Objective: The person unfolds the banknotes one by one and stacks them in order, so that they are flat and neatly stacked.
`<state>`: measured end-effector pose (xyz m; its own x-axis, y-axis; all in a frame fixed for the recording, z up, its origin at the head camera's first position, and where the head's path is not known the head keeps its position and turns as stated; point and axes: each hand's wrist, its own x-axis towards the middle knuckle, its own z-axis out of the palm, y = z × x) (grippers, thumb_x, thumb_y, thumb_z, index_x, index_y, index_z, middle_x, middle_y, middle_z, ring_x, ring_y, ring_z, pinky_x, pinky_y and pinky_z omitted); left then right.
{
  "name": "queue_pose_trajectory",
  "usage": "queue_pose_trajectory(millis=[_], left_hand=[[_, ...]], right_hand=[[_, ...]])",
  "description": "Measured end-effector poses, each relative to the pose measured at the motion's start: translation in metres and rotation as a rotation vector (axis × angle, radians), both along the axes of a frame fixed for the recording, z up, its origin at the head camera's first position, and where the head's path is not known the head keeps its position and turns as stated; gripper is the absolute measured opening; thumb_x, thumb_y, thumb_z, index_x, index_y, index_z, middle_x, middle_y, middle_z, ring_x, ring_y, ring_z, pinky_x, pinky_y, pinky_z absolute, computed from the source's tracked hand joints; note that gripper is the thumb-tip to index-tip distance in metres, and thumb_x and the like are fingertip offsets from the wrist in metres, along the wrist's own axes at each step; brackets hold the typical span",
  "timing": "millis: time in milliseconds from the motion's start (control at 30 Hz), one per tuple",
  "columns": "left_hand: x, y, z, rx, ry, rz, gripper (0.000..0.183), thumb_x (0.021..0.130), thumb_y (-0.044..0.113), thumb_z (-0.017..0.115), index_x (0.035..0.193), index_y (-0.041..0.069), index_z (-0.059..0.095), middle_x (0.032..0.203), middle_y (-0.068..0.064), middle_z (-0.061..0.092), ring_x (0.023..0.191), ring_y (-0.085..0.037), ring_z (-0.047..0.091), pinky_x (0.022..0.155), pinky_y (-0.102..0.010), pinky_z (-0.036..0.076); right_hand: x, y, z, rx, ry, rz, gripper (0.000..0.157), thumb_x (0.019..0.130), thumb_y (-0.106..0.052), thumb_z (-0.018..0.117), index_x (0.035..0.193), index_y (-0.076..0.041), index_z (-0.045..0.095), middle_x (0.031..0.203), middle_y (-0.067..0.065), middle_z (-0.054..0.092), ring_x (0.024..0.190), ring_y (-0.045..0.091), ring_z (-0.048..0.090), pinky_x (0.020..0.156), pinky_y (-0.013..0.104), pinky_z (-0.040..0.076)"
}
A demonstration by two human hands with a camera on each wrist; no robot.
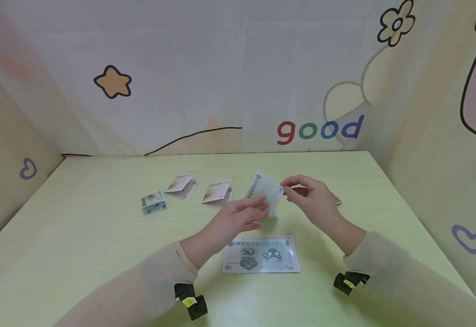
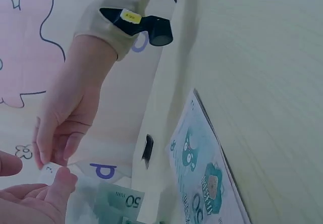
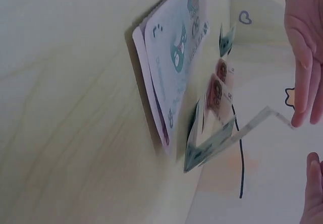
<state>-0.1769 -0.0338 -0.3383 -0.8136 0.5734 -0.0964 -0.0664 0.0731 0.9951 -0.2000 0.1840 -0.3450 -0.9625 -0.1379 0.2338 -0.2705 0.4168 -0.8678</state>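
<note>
My right hand (image 1: 313,200) pinches the upper right corner of a folded pale green banknote (image 1: 264,188) between thumb and fingertips. The left hand (image 1: 242,215) reaches across the note's lower left part, its fingers extended and overlapping it. In the left wrist view, the green half of this banknote (image 2: 118,201) shows "50 YUAN". Seen from the right wrist, the banknote (image 3: 217,141) stands bent in a V above the table, its upper end close to the left fingertips. In front of the hands, a stack of banknotes (image 1: 260,256) lies flat, a cartoon 50 on top.
Left of the hands stand two folded brownish banknotes, one nearer (image 1: 216,191) and one farther (image 1: 180,183), and a small folded green banknote (image 1: 154,203). Another brownish folded piece (image 1: 337,200) is mostly hidden behind the right hand. Printed cloth walls (image 1: 205,81) enclose the table (image 1: 78,236).
</note>
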Motion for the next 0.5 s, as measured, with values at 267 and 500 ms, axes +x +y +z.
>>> queue_pose_trajectory(millis=[267,500], left_hand=[[-0.001,-0.001,-0.001,0.097,-0.079,0.051,0.049,0.099,0.019,0.044,0.143,0.0,0.032,0.135,-0.015,0.049,0.118,-0.023,0.053,0.092,-0.033,0.045],[-0.003,-0.003,-0.008,0.065,-0.103,0.135,0.047,0.098,0.022,0.048,0.138,0.0,0.039,0.121,-0.014,0.06,0.106,-0.023,0.061,0.086,-0.032,0.049]], right_hand=[[0.016,-0.019,-0.006,0.19,0.347,0.153,0.014,0.083,0.0,0.067,0.096,-0.006,0.068,0.093,0.002,0.065,0.085,0.015,0.063,0.074,0.026,0.053],[0.021,-0.029,-0.013,0.354,0.551,0.26,0.019,0.08,-0.003,0.072,0.098,-0.009,0.069,0.094,-0.002,0.067,0.087,0.012,0.061,0.076,0.029,0.052]])
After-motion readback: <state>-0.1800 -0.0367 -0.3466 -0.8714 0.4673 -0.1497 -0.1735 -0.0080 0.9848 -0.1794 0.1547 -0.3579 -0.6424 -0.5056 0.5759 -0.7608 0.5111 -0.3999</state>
